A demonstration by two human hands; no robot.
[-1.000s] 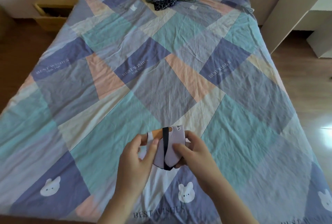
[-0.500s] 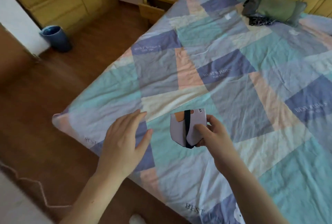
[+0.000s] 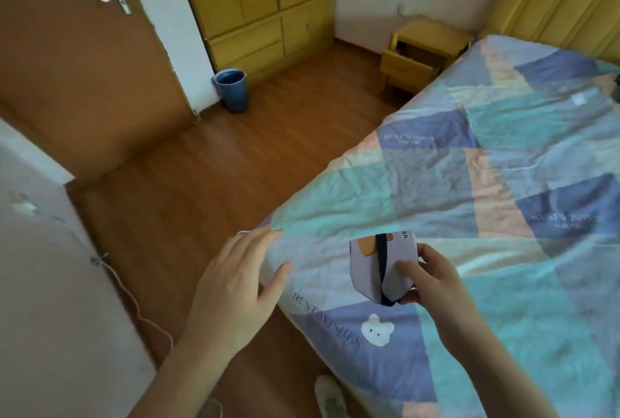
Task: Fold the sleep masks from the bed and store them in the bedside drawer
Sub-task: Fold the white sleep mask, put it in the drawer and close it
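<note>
My right hand (image 3: 432, 278) pinches a folded pale lilac sleep mask (image 3: 375, 266) with a black strap and an orange patch, held above the bed's near corner. My left hand (image 3: 235, 283) hovers to its left with fingers straight and spread, holding nothing, over the bed edge. The bed (image 3: 503, 216) carries a patchwork quilt in blue, teal and peach. The yellow bedside cabinet (image 3: 419, 55) stands at the far side by the headboard, its drawer (image 3: 407, 67) pulled open.
Brown wooden floor (image 3: 208, 183) runs along the bed's left side toward the cabinet. A blue bin (image 3: 231, 89) stands by the door frame, a brown door (image 3: 77, 65) at left, yellow wardrobes (image 3: 261, 5) behind. A white cord (image 3: 134, 300) trails on the floor. A white shoe (image 3: 330, 397) shows below.
My view has swung left toward the floor and bedside cabinet. My left hand let go of the folded mask and moved away left; my right hand alone keeps holding it.
</note>
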